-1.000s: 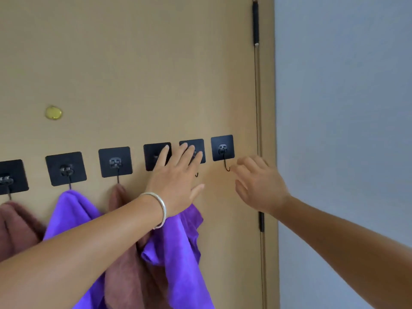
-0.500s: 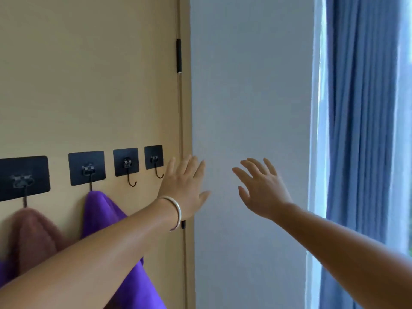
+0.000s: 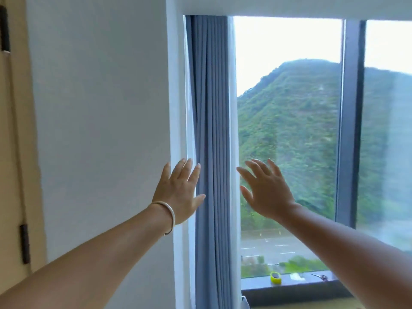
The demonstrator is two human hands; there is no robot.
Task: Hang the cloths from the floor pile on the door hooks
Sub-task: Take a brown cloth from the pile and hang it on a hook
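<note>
Grey wall [image 3: 100, 130], blue curtain [image 3: 211, 130], window [image 3: 289, 130], dark sill [image 3: 296, 286]

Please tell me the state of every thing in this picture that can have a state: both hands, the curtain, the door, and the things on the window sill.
left hand: open, fingers straight, holds nothing
right hand: open, fingers spread, holds nothing
bracelet: worn on the left wrist
curtain: drawn aside, bunched at the window's left edge
door: only its hinge edge in view
yellow ring-shaped object: resting on the window sill
scissors: lying on the sill; open or closed cannot be told
</note>
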